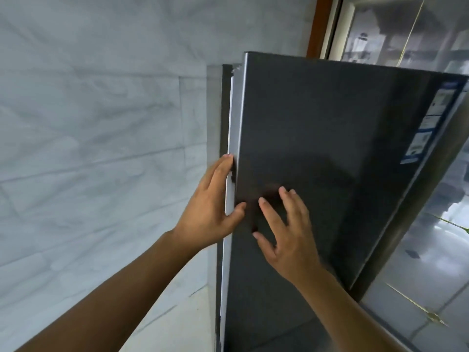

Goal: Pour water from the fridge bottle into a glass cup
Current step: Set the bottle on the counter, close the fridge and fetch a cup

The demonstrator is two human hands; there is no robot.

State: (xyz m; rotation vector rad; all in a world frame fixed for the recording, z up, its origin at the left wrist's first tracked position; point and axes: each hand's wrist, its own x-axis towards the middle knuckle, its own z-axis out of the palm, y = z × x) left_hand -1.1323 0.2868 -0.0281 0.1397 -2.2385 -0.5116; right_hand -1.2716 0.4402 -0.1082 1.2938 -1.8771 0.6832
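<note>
A tiled wall (88, 123) fills the left. The left hand (210, 212) grips the left edge of the fridge door (330, 148), fingers together along the edge with tips tucked behind it and the thumb on the front. The right hand (289, 237) lies at the dark door front, fingers spread; whether it touches, I cannot tell. The bottle is out of sight. Stickers (426, 123) line the fridge's right side above a glossy floor (431, 262).

The left hand (210, 212) holds the left edge of a tall dark grey glossy fridge door (330, 148), fingers along its white side strip (232, 123) and thumb on the front. The right hand (289, 232), fingers spread, is at the door's front. A pale grey marble-tiled wall (101, 123) is on the left.
</note>
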